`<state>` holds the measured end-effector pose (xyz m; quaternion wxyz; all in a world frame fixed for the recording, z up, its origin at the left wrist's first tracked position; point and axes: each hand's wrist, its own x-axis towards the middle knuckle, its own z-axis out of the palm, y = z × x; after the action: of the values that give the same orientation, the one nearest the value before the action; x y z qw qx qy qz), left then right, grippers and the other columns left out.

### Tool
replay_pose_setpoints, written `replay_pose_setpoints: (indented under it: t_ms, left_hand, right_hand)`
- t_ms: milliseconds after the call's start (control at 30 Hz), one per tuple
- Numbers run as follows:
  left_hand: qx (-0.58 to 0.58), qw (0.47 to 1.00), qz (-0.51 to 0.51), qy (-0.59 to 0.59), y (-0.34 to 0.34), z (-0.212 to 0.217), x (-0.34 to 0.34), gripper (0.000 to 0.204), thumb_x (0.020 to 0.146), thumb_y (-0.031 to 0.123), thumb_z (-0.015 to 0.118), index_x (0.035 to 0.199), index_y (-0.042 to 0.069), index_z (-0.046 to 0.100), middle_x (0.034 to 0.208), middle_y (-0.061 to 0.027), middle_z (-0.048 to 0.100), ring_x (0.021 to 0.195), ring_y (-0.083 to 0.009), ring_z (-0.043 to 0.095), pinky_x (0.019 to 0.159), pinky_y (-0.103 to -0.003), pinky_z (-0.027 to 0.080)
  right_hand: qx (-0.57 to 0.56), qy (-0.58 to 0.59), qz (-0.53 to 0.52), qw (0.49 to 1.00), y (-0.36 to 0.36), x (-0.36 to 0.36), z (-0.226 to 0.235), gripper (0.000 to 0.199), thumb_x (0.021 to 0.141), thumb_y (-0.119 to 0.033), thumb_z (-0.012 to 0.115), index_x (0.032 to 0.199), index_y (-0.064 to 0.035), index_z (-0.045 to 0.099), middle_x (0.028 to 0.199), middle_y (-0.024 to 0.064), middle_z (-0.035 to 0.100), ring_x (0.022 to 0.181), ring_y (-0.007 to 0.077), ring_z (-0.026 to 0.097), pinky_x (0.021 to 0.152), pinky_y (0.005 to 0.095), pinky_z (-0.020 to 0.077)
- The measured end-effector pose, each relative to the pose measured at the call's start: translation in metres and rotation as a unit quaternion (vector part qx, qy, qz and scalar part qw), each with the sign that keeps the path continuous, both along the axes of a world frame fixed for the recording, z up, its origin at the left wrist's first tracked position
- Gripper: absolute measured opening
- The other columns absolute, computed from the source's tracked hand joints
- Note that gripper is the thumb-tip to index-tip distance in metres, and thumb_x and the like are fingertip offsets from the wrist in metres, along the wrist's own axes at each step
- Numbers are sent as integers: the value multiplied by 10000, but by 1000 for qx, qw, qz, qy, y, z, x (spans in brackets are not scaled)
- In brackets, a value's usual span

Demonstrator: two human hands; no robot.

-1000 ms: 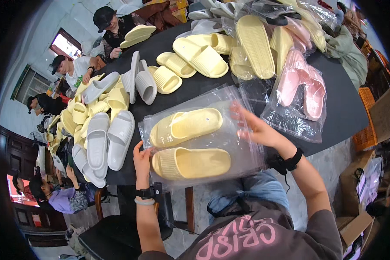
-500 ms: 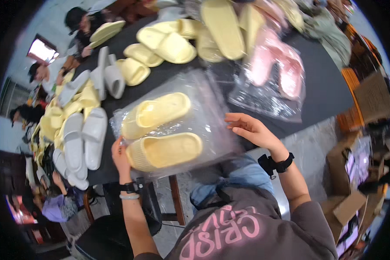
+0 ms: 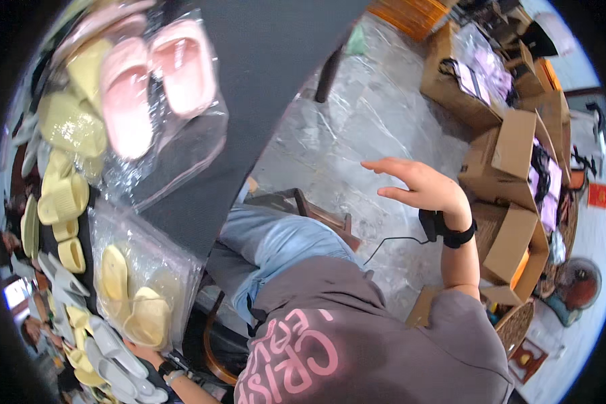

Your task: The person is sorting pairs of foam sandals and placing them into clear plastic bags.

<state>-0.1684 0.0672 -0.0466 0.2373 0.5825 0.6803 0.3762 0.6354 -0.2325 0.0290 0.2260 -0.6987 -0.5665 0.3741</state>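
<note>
We saw the yellow slippers (image 3: 150,320) in a clear bag (image 3: 175,252) at the edge of the dark table (image 3: 262,60). Bagged pink slippers (image 3: 126,101) lay farther along it, grey slippers (image 3: 118,348) near the left hand (image 3: 143,351); open cardboard boxes (image 3: 501,175) crowded the floor (image 3: 384,128) at right. The right hand (image 3: 424,190), empty, hung in the air, fingers parted. The left fingers were partly hidden at the bag's lower edge; we could not tell whether they gripped. The lower frame cut off the left forearm (image 3: 190,389).
</note>
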Motion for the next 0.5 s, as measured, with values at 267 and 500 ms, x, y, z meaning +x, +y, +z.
replay_pose_setpoints:
  t_ms: [267, 500]
  left_hand:
    - [-14, 999, -49, 17, -6, 15, 17, 428, 970, 146, 549, 1350, -21, 448, 1307, -167, 535, 1093, -277, 544, 944, -390, 458]
    - [-25, 996, 55, -68, 7, 3, 46, 435, 971, 158, 553, 1363, 0, 449, 1289, -151, 540, 1093, -253, 561, 935, -357, 486]
  right_hand:
    - [155, -14, 142, 978, -4, 37, 97, 521, 939, -246, 635, 1409, -74, 490, 1228, 152, 642, 1064, 289, 653, 901, 407, 519]
    - [283, 139, 83, 945, 102, 43, 229, 420, 1006, -368, 474, 1167, 5, 581, 1008, 161, 663, 881, 255, 670, 754, 360, 530]
